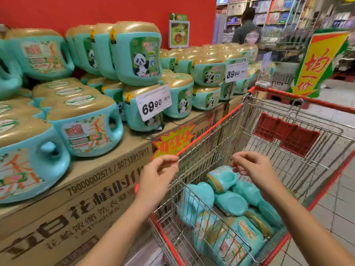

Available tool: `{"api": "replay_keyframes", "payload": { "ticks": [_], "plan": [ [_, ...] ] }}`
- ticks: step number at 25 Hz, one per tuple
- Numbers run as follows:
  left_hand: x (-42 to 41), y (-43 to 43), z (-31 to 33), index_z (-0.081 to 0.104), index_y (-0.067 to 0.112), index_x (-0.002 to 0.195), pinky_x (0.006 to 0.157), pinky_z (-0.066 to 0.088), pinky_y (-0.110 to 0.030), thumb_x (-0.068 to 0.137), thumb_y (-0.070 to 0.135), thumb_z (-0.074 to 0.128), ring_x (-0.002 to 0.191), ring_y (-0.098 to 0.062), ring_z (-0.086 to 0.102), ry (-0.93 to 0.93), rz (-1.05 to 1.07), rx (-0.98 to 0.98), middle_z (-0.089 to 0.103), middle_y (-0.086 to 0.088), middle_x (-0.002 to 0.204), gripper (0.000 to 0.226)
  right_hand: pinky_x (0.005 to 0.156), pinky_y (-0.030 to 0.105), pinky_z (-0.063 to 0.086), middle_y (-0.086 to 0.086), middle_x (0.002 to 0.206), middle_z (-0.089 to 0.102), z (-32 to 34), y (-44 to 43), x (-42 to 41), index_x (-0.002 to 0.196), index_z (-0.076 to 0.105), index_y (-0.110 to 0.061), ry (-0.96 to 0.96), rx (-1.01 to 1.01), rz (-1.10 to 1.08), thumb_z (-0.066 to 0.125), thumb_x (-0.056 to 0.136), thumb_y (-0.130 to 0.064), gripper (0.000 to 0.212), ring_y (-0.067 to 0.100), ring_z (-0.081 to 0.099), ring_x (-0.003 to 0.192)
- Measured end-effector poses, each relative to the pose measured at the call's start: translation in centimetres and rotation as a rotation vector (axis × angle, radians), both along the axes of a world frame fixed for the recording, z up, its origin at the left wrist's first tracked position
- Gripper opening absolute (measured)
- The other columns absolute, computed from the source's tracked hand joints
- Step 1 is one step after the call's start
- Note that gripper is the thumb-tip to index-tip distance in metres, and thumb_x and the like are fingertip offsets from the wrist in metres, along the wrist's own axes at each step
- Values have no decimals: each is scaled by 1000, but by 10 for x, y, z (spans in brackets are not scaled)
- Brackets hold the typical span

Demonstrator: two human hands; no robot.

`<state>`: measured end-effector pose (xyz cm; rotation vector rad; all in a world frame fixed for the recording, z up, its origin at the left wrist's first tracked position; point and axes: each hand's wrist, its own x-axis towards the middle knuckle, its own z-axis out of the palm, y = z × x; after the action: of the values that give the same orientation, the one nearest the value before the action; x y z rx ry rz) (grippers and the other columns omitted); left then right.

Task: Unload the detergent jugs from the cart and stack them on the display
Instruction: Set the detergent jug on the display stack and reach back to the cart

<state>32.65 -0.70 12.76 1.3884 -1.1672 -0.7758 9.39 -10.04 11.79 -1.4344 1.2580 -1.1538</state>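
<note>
Head view: I see my two forearms reach forward over the near end of the cart (209,129). The left hand (159,175) hovers at the cart's left rim with fingers half curled. It holds nothing, but I cannot tell if the fingertips touch the red edge. The right hand (253,169) is over the basket, its fingers also loosely bent and holding nothing.

The detergent jugs (230,204) lie directly below and between the hands, deep in the basket, tumbled on their sides in different directions. The top jug (223,177) is just under the right hand, so I judge this hand is the nearer one. Its long axis seems to run from the gold cap at the near left to the body at the far right, under my right fingers. I see no handle on it from here. The jugs are turquoise plastic with gold tops and printed labels.

Farther to the left is the display (107,169), made of cardboard cartons, touching or just beside the cart. The stacked jugs (84,127) stand upright there in two layers, so each jug must be lifted up and to the left.
</note>
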Motion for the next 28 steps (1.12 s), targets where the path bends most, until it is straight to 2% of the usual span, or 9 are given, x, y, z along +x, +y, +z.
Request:
{"api": "replay_keyframes", "payload": {
  "ticks": [6, 9, 11, 14, 18, 21, 24, 26, 28],
  "plan": [
    [-98, -105, -64, 68, 24, 90, 70, 51, -16, 89, 2, 63, 77, -5, 66, 71, 40, 143, 73, 3, 90, 23, 49, 13, 46, 11, 72, 67, -60, -113, -87, 81, 67, -5, 174, 123, 3, 59, 92, -7, 14, 10, 60, 56],
    [-144, -175, -104, 68, 18, 95, 65, 49, -20, 91, 3, 61, 74, -9, 62, 253, 153, 282, 68, -2, 84, 17, 67, 32, 55, 14, 78, 69, -102, -190, -121, 75, 66, -10, 388, 167, 83, 58, 89, -7, 16, 24, 64, 70],
    [-165, -213, -132, 66, 11, 103, 65, 47, -22, 93, 5, 59, 71, -8, 59, 399, 239, 414, 64, -3, 78, 13, 77, 44, 52, 20, 81, 68, -131, -227, -136, 77, 64, -4, 555, 204, 143, 59, 87, -7, 11, 31, 63, 76],
    [-188, -252, -174, 63, 15, 96, 65, 45, -21, 95, 10, 56, 72, -6, 58, 582, 349, 546, 61, 2, 78, 9, 76, 46, 49, 23, 83, 66, -171, -273, -154, 85, 62, 1, 680, 251, 219, 59, 88, -10, 12, 33, 61, 79],
    [-199, -290, -236, 55, 19, 78, 61, 40, -21, 98, 14, 50, 70, -7, 55, 641, 445, 691, 57, 3, 78, 21, 75, 40, 47, 21, 95, 67, -231, -319, -160, 100, 63, 1, 776, 321, 271, 63, 86, -18, 24, 35, 61, 89],
    [-190, -315, -290, 57, 18, 83, 64, 42, -24, 100, 16, 48, 79, -17, 58, 564, 463, 767, 60, -4, 90, 20, 66, 33, 45, 9, 88, 63, -280, -343, -149, 111, 59, -8, 642, 416, 249, 70, 84, -21, 33, 24, 58, 77],
    [-186, -338, -349, 61, 4, 122, 97, 45, -34, 100, 20, 48, 120, -30, 55, 310, 394, 808, 59, -15, 130, 30, 76, 31, 46, -3, 92, 56, -334, -366, -140, 116, 48, -20, 410, 519, 170, 71, 86, -26, 38, 14, 56, 79],
    [-191, -349, -376, 48, 3, 139, 112, 32, -34, 99, 24, 51, 135, -26, 43, 279, 420, 782, 46, -14, 147, 45, 69, 21, 49, -6, 95, 57, -363, -376, -134, 110, 45, -25, 223, 633, 148, 66, 90, -28, 29, 3, 60, 75],
    [-196, -362, -397, 37, 14, 148, 107, 31, -28, 93, 39, 59, 136, -16, 38, 363, 438, 764, 38, -5, 154, 65, 58, 18, 49, -2, 102, 60, -385, -388, -130, 118, 46, -22, 124, 697, 164, 62, 91, -33, 33, 1, 66, 75]
  ]
}}
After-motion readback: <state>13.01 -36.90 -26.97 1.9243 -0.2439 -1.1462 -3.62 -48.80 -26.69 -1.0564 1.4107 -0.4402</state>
